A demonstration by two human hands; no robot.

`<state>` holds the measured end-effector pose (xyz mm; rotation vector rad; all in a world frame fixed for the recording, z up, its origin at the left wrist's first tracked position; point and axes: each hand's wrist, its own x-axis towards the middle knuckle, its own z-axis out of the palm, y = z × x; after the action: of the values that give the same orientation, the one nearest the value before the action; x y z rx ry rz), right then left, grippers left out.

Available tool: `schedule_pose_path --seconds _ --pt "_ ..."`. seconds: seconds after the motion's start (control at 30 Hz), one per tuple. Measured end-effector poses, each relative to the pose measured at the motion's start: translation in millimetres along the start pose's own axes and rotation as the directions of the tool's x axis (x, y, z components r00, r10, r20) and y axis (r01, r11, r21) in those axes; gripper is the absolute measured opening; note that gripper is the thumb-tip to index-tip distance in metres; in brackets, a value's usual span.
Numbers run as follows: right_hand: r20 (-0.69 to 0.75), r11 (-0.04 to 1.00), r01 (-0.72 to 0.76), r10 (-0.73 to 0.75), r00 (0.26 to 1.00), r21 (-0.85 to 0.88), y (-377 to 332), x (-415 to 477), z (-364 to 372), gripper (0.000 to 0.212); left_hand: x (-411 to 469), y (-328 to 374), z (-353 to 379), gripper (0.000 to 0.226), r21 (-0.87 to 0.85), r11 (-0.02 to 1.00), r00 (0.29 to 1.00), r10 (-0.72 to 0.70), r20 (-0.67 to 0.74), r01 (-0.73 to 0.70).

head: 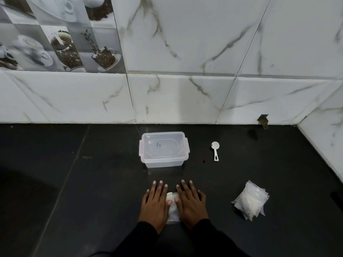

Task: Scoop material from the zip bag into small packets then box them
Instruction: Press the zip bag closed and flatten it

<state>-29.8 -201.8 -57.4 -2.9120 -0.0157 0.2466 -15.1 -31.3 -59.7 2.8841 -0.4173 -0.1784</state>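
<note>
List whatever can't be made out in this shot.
Head view only.
- Bag: mostly covered by the left hand and right hand; its opening is hidden.
- Box: the mark on the lid is too small to read, and the cloudy lid veils the inside.
- Packets: overlapping pile, count unclear.

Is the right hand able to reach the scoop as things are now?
Probably yes. The scoop lies on bare surface, ahead and right of the right hand; the box stands to its left and the packets lie off to the right, so nothing blocks the way.
</note>
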Motion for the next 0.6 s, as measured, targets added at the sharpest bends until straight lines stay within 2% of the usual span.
schedule_pose_path --seconds 0.23,0.4,0.53,0.6 --pt "0.043 0.998 -0.063 0.063 0.997 0.011 -5 3 2 0.05 15 -6 -2 0.058 -0.035 0.999 0.999 0.011 0.042 -0.01" --pt "0.018 0.995 -0.041 0.04 0.999 0.086 -5 2 1 0.055 13 -4 -4 0.061 -0.075 0.997 0.999 -0.019 0.048 0.022" --pt "0.062 0.946 -0.227 0.218 0.974 0.23 10 5 -17 0.093 2 -11 -14 0.073 -0.196 0.963 0.982 -0.189 -0.003 0.184" --pt "0.149 0.892 -0.294 0.257 0.955 0.344 22 6 -23 0.109 -2 -19 -15 0.073 -0.231 0.949 0.977 -0.206 0.062 0.215"
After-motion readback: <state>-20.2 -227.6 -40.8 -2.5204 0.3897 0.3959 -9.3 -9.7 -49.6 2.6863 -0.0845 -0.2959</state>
